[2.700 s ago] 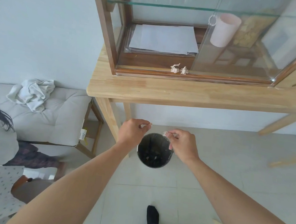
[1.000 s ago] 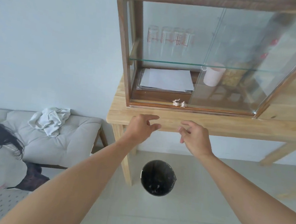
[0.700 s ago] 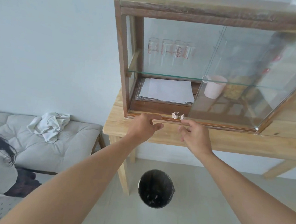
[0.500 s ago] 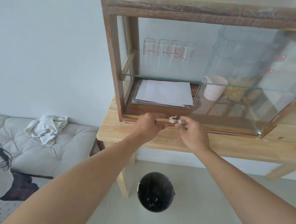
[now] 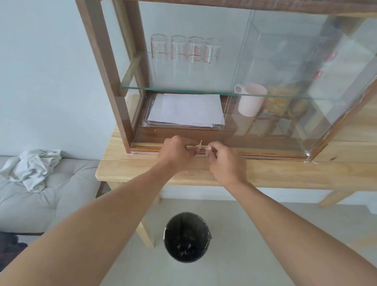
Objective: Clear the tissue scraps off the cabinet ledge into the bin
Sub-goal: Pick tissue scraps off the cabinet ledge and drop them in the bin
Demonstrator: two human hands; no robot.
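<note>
Left hand is reaching to the cabinet ledge, fingers curling in around the left tissue scrap, fingertips touching it. Right hand is doing the same just beside it, pinching at the right tissue scrap. Cannot tell whether either grip is fully closed; both scraps are partly hidden by fingers. Scraps are looking small, crumpled, off-white, the left one with a twisted tip sticking up. Both are sitting on the ledge at the front bottom of the wooden cabinet, right at the edge of the sliding glass door.

Inside, a stack of white papers is lying on the bottom shelf, a pink cup standing to its right, four measuring glasses lining the glass shelf. Cabinet is standing on a light wooden table. Black bin is sitting on the tiled floor below the hands, scraps showing inside it. Grey cushioned bench with a crumpled white cloth is standing to the left.
</note>
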